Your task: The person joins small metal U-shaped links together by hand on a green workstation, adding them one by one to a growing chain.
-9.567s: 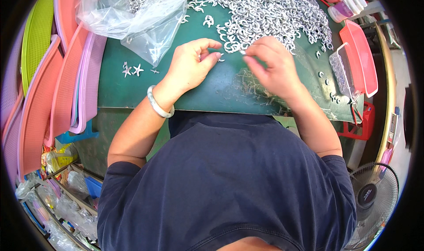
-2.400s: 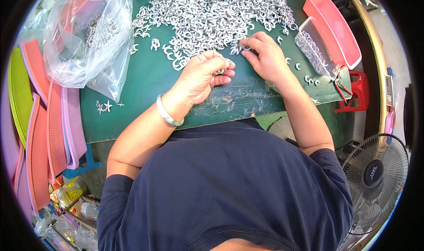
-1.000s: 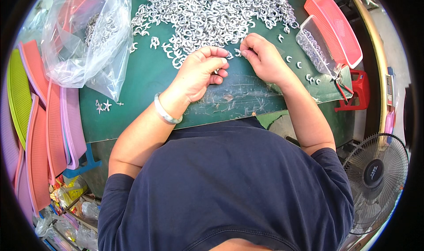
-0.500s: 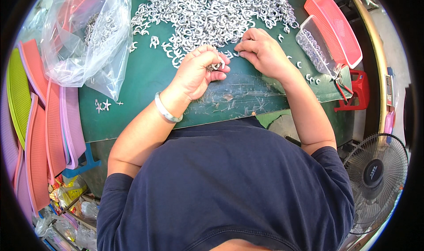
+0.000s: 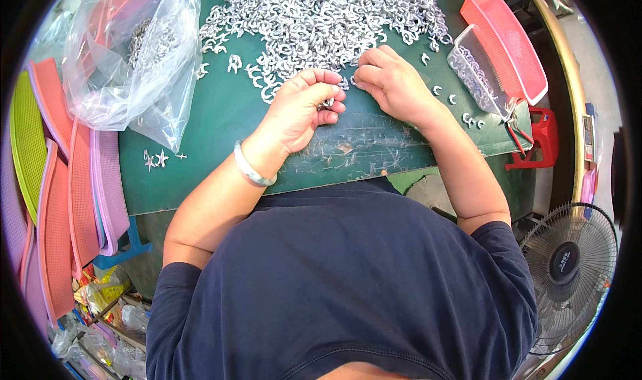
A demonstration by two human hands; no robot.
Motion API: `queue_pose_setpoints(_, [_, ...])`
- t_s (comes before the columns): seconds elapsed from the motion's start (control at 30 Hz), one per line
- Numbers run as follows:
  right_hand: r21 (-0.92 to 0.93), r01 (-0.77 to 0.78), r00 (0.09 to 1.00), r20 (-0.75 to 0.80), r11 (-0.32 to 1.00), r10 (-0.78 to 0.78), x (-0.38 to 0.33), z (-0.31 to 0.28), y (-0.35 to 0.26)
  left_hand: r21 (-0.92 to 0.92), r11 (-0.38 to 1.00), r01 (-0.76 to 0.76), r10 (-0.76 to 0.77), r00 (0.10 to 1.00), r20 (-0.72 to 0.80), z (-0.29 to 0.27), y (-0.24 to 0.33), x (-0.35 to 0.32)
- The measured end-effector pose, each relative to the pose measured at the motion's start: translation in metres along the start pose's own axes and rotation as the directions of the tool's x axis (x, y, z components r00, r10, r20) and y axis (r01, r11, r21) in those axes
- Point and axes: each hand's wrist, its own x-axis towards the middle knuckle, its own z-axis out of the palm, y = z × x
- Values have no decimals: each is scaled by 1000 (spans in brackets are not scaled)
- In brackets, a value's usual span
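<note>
A big heap of small silver crescent-shaped metal pieces covers the far half of the green table. Just in front of it, my left hand is curled round several of these pieces, with bits of silver showing between thumb and fingers. A light bangle circles that wrist. My right hand is closed in a pinch close by on the right. At its fingertips shows a silver crescent piece, a small gap away from the left fingertips. The fingers hide most of what each hand grips.
A clear plastic bag with more metal parts stands at the left. Star-shaped pieces lie in front of it. To the right are a clear tub of crescents, a pink basket and loose crescents. A fan stands lower right.
My right hand has shifted slightly left and nearer the left one. The left hand's fingers have loosened and shifted a little round the pieces. A crescent near the right wrist is now uncovered.
</note>
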Motion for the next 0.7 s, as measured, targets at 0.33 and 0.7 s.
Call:
queue_pose_setpoints(0.33, [-51, -5, 1000, -18, 999, 4, 0, 6, 1, 24, 1000, 7, -7, 1000, -14, 2, 1, -1])
queue_pose_setpoints(0.7, [-111, -45, 996, -76, 993, 36, 1, 7, -6, 40, 999, 7, -7, 1000, -5, 0, 1, -2])
